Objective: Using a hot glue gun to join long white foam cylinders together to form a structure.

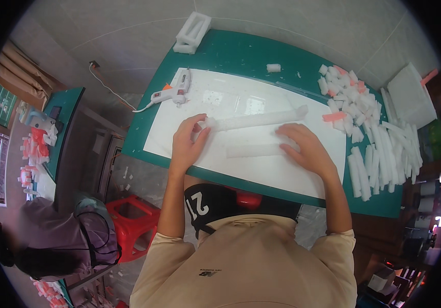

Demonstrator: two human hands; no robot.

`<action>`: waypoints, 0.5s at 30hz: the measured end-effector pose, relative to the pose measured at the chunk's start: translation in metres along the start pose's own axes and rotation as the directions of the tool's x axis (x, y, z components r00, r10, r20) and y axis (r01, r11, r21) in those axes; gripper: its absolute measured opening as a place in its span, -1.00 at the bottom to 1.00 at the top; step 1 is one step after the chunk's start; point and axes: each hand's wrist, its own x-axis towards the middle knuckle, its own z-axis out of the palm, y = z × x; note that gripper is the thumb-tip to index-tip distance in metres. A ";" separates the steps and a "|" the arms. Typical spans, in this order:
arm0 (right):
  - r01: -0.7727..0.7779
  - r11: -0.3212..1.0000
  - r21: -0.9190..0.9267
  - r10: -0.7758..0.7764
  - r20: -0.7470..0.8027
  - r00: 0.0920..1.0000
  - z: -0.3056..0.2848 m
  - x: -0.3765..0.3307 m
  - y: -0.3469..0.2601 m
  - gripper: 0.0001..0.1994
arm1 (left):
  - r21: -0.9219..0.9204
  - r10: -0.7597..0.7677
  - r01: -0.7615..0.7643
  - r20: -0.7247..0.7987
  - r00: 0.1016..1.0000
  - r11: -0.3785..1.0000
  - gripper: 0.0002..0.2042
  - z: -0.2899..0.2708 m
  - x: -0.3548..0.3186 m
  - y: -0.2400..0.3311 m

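Observation:
A long white foam strip lies slightly slanted across the white board, with a small lump of foam at its left end. My left hand has its thumb and index finger closed about that left end. Nearer to me is a shorter white foam strip, roughly level. Over its right end rests my right hand, fingers apart and the thumb touching or just above the foam. A white hot glue gun with its cord lies on the board's far left corner.
The white board covers much of the green table. Foam bits, white and pink, are heaped at right beside a pile of foam strips. A foam frame stands far left. Another person sits left near a red stool.

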 end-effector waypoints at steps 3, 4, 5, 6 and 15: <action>0.020 0.996 -0.088 -0.028 -0.089 0.996 0.012 0.015 0.011 -0.76 | -0.004 -0.003 0.003 0.009 1.000 1.000 -0.69 0.003 0.002 0.001; 0.018 0.996 -0.086 -0.026 -0.095 0.995 0.013 0.019 0.011 -0.76 | -0.001 -0.005 0.005 0.004 1.000 1.000 -0.69 0.003 0.001 0.000; -0.004 0.997 -0.073 -0.002 -0.089 0.996 0.014 0.021 0.010 -0.77 | 0.002 -0.007 0.007 -0.001 1.000 1.000 -0.69 0.003 0.001 -0.001; -0.027 0.998 -0.060 0.022 -0.083 0.996 0.014 0.022 0.009 -0.77 | 0.003 -0.002 0.002 0.004 1.000 1.000 -0.69 0.003 0.001 -0.002; -0.038 0.999 0.031 0.031 0.192 0.981 0.008 0.001 0.005 -0.72 | 0.011 -0.022 0.022 -0.001 1.000 1.000 -0.68 -0.001 0.000 0.000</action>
